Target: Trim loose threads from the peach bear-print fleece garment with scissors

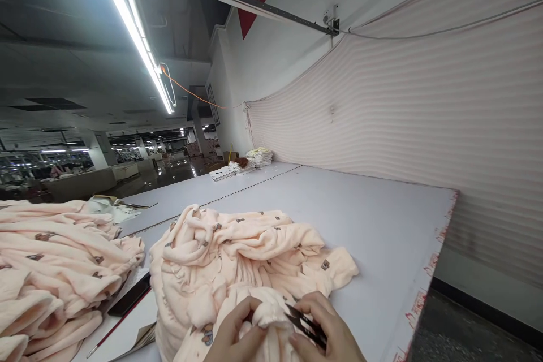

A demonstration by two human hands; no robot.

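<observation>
A crumpled peach fleece garment (237,254) with small brown motifs lies on the white table (373,220) in front of me. My left hand (233,331) pinches a fold of this garment at the bottom edge of the view. My right hand (326,331) is closed on a pair of small black thread snips (305,322), their tips against the same fold.
A stack of the same peach fleece pieces (55,271) sits at the left. A dark phone (129,297), a thin red rod (116,325) and papers lie between stack and garment. Folded cloth piles (254,158) stand far back. A striped fabric sheet (424,124) hangs along the right wall.
</observation>
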